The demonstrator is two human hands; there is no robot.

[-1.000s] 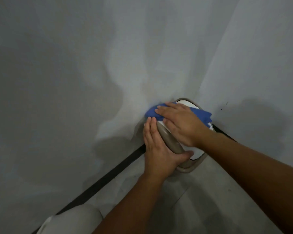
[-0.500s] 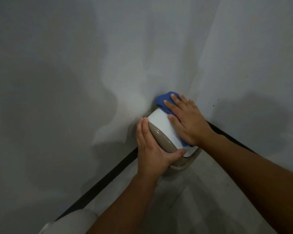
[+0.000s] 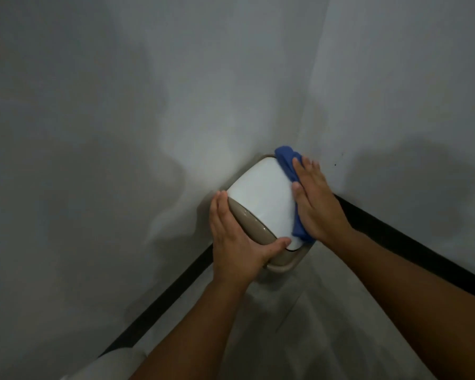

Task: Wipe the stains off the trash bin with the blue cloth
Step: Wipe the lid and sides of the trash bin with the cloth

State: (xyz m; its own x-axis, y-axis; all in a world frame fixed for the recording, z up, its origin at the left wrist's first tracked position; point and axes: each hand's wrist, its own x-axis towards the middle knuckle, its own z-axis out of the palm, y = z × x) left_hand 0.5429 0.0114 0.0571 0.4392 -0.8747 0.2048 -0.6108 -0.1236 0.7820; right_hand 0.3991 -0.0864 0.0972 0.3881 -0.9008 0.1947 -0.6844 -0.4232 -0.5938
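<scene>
A small trash bin (image 3: 261, 196) with a white lid and a tan rim stands in the corner where two walls meet. My left hand (image 3: 236, 242) grips the bin's near left rim, thumb hooked over the lid's edge. My right hand (image 3: 316, 204) lies flat on the blue cloth (image 3: 285, 160), pressing it against the right side of the lid. The cloth runs from the lid's far edge down under my palm, and its lower end shows near my wrist. Most of the bin's body is hidden beneath the lid and my hands.
Grey walls (image 3: 121, 133) close in on the left and right of the bin, with a black baseboard (image 3: 395, 237) along their foot. Pale floor (image 3: 299, 325) spreads toward me. A light trouser knee (image 3: 104, 366) shows at the bottom left.
My right hand has slid the blue cloth from the top left of the lid across to its right side. The white lid is now uncovered. My left hand keeps its grip.
</scene>
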